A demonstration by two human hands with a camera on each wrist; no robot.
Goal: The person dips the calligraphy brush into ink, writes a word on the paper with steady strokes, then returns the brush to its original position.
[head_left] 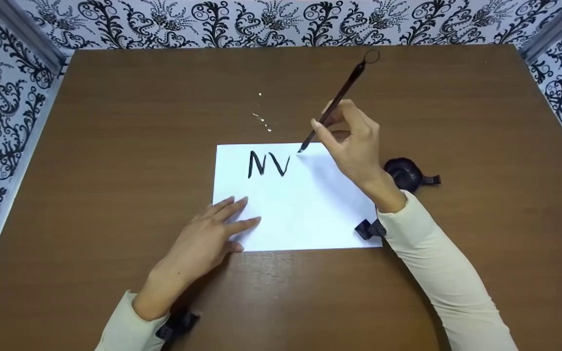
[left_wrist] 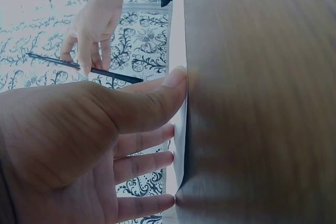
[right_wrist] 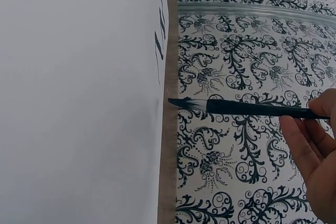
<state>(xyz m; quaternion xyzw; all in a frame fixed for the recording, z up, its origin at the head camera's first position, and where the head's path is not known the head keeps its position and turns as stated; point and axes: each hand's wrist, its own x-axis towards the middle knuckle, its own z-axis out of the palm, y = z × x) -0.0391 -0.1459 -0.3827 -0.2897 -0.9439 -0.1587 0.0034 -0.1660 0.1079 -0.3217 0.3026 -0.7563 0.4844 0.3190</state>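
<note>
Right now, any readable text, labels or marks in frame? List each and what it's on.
"NV": black brush strokes on the white paper, upper left part of the sheet, in the head view. The last stroke may be unfinished; the brush tip sits just right of it.
Right wrist view: the same strokes seen edge-on, not readable.
No labels, brands or numbers on the brush, the table or the black ink dish.

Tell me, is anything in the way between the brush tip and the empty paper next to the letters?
Nothing visible is. The right hand holds the brush, its tip at the paper right of the painted letters. That patch is bare. The left hand lies flat on the lower left corner, away from there.
</note>
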